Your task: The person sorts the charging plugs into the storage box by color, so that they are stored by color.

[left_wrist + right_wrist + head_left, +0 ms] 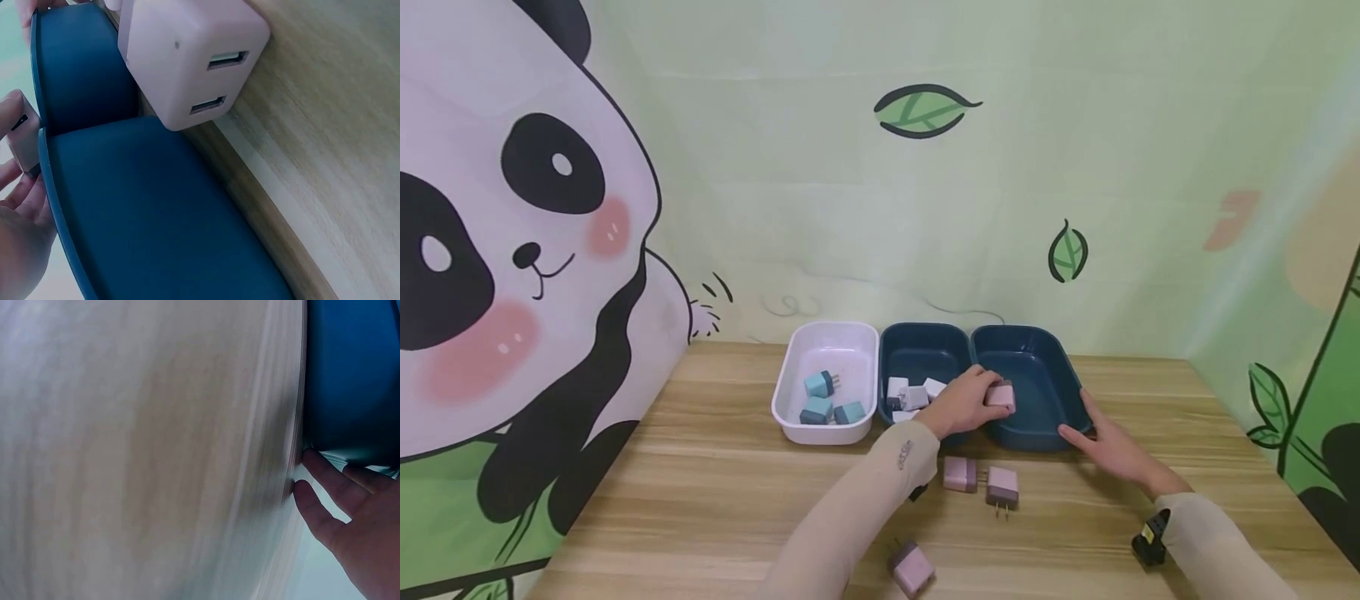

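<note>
My left hand (958,406) pinches a pink charger plug (1001,398) between thumb and fingers, above the near left part of the right dark blue tray (1033,375). In the left wrist view the same plug (25,140) shows past the tray rim. My right hand (1112,446) rests its extended fingers and thumb against that tray's right side and front corner, holding nothing else. On the table before the trays lie pink plugs (960,474), (1002,487), and a third pink plug (913,570) lies nearer me. A pink plug's two USB ports (194,56) loom close in the left wrist view.
A white tray (782,408) at the left holds several teal plugs (816,410). The middle dark blue tray (925,333) holds several white plugs (914,397), partly hidden by my left hand. All three trays stand side by side near the wooden table's (715,517) back edge, before a panda-printed backdrop (820,183).
</note>
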{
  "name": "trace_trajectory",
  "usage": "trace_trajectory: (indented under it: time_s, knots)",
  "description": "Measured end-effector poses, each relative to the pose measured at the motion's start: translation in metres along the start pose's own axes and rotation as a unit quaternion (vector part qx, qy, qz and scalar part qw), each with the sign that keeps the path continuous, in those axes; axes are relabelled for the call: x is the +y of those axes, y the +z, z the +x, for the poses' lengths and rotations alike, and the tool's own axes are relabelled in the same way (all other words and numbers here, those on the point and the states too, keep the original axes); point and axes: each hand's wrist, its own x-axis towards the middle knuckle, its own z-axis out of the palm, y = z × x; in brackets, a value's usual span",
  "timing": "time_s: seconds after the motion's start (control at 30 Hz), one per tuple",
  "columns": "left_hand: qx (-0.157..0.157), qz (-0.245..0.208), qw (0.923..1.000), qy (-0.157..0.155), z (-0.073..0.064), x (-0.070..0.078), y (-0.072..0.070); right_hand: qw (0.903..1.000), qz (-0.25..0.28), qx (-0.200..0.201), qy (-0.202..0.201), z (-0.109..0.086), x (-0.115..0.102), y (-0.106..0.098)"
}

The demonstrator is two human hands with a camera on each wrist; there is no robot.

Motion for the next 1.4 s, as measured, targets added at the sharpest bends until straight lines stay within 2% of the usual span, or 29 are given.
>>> trace_trajectory:
  time_s: [0.3,0.87,1.4]
  knots:
    - [-0.005,-0.008,0.9999,-0.007,0.003,-0.002,0.002,1.0000,0.001,-0.001,-0.002,0.001,0.001,0.001]
    - [-0.014,0.006,0.9998,-0.015,0.006,0.001,0.005,0.9999,0.005,0.008,-0.010,0.000,0.000,0.002]
    - [-0.008,0.027,0.9996,0.007,0.009,-0.002,0.010,0.9998,0.003,0.010,-0.016,-0.003,-0.003,0.000]
